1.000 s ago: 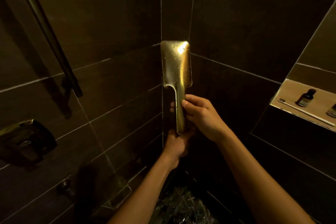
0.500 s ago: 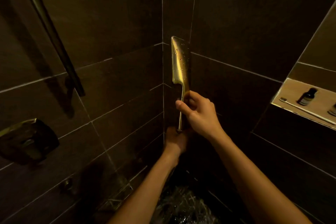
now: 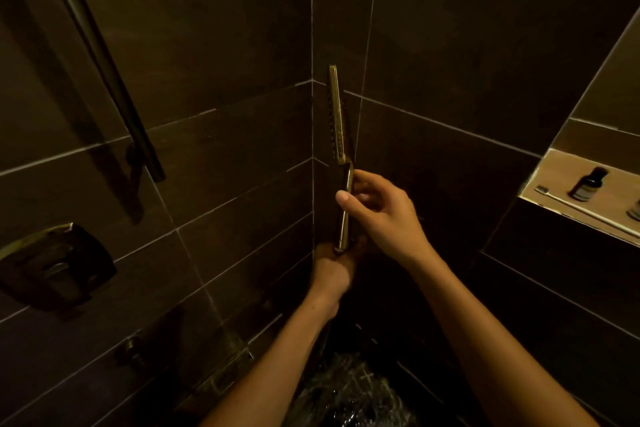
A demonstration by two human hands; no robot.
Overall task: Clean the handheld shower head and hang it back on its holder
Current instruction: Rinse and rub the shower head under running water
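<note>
Both hands hold the shower head (image 3: 337, 114) upright and edge-on by the far corner of the tiled walls. The right hand (image 3: 384, 215) pinches the handle's middle, thumb across the near side. The left hand (image 3: 334, 267) grips its bottom end from below. On the right, a lit niche (image 3: 554, 170) holds a bottle (image 3: 588, 184), with a toothbrush (image 3: 581, 206) lying just beside it.

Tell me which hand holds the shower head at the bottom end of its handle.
The left hand grips the bottom end of the shower head; the right hand pinches its handle higher up.
</note>
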